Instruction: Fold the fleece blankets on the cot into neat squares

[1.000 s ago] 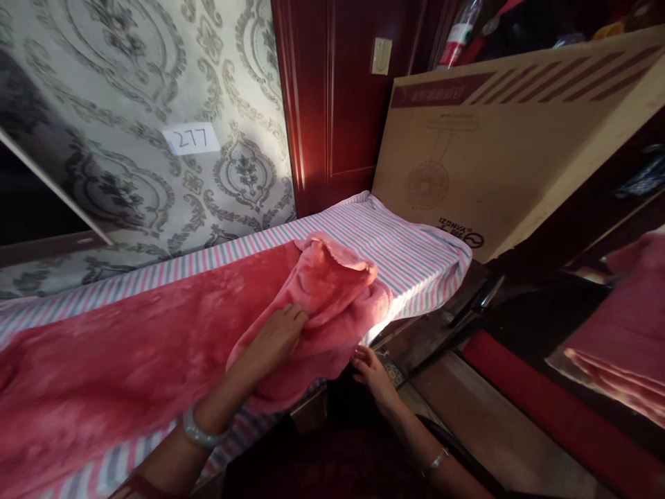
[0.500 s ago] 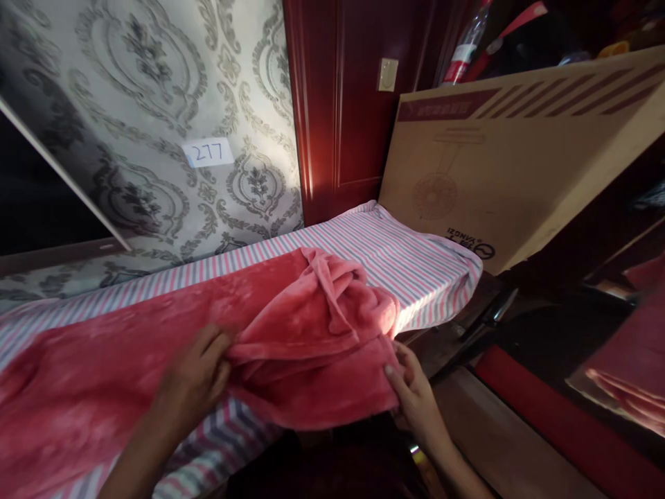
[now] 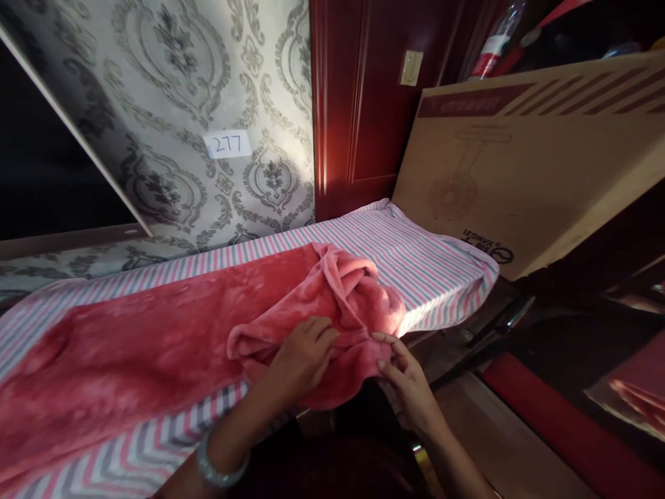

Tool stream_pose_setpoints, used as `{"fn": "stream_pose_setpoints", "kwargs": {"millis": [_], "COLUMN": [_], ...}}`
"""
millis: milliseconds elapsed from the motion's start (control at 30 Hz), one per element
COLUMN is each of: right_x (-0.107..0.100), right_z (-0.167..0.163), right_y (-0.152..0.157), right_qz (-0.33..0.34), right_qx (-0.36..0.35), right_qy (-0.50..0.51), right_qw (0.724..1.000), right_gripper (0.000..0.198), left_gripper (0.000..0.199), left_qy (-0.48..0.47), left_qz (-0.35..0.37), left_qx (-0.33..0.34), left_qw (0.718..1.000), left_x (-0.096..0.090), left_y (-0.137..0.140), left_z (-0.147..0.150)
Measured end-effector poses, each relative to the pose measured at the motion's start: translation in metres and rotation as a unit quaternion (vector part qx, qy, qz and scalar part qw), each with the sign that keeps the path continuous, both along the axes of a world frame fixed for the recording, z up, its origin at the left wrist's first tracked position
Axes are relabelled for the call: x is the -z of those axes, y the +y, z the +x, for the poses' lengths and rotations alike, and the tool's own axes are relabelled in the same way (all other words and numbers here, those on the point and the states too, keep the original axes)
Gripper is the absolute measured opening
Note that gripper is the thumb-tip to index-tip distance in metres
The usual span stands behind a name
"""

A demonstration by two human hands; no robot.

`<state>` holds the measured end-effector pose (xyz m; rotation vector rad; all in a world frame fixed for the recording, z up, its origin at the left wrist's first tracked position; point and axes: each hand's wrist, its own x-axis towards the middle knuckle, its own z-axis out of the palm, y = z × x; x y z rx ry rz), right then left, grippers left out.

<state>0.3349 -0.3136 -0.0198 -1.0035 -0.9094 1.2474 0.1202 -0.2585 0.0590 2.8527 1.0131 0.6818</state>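
Observation:
A plush coral-red blanket (image 3: 171,346) lies along a surface covered with a striped cloth (image 3: 405,242). Its right end is bunched up in loose folds and hangs partly over the front edge. My left hand (image 3: 306,350), with a pale bangle on the wrist, is closed on the folds near the front. At the blanket's right edge, my right hand (image 3: 405,378) pinches the fabric between thumb and fingers. The two hands are a short way apart, with gathered cloth between them.
A large cardboard box (image 3: 467,159) stands at the back right, with a bottle (image 3: 496,45) above it. Behind the striped cloth are a patterned wall with a numbered paper (image 3: 227,143) and a dark red door (image 3: 364,104). A dark screen (image 3: 57,159) fills the left.
My left hand has moved right along the blanket, closer to my right hand. The blanket's front part is now more bunched between them. The view has shifted slightly left.

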Motion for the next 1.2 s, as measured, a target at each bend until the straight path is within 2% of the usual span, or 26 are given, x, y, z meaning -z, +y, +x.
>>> {"fn": "stream_pose_setpoints", "kwargs": {"millis": [67, 200, 300, 367, 467, 533, 600, 733, 900, 1033, 1200], "right_x": [-0.002, 0.0, 0.01, 0.017, 0.015, 0.005, -0.01, -0.037, -0.048, -0.047, -0.047], "right_z": [0.004, 0.012, 0.017, 0.019, 0.021, 0.02, 0.018, 0.007, -0.009, -0.014, -0.013], "right_y": [-0.004, -0.014, -0.015, -0.013, -0.005, 0.003, 0.011, 0.027, 0.046, 0.056, 0.061], "right_qz": [0.029, 0.055, 0.044, 0.05, 0.123, 0.187, 0.234, 0.281, 0.297, 0.3, 0.312], "right_qx": [-0.008, -0.005, 0.021, 0.05, 0.108, 0.153, 0.158, 0.07, 0.059, 0.072, 0.053], "right_qy": [-0.005, -0.035, -0.078, -0.126, -0.236, -0.31, -0.351, -0.342, -0.338, -0.348, -0.38], "right_qw": [1.0, 0.998, 0.996, 0.99, 0.958, 0.919, 0.893, 0.894, 0.891, 0.885, 0.869], "right_gripper": [0.05, 0.052, 0.041, 0.031, 0.02, 0.017, 0.016, 0.016, 0.014, 0.014, 0.013], "left_gripper": [0.023, 0.028, 0.025, 0.026, 0.028, 0.026, 0.025, 0.017, 0.018, 0.021, 0.024], "left_qy": [-0.014, -0.006, -0.011, -0.058, -0.183, -0.261, -0.311, -0.364, -0.417, -0.412, -0.408], "left_qz": [-0.052, -0.089, -0.11, -0.129, -0.164, -0.194, -0.232, -0.292, -0.329, -0.327, -0.327], "left_qx": [0.013, -0.009, -0.05, -0.057, -0.029, -0.01, -0.004, -0.039, -0.037, -0.033, -0.026], "left_qw": [0.998, 0.996, 0.993, 0.988, 0.969, 0.946, 0.922, 0.883, 0.846, 0.85, 0.852], "left_x": [0.009, 0.035, 0.048, 0.052, 0.049, 0.043, 0.035, 0.025, 0.023, 0.021, 0.018], "left_y": [0.01, 0.026, 0.033, 0.036, 0.039, 0.037, 0.033, 0.025, 0.023, 0.024, 0.025], "left_z": [0.02, 0.042, 0.045, 0.043, 0.038, 0.036, 0.036, 0.038, 0.037, 0.034, 0.032]}}
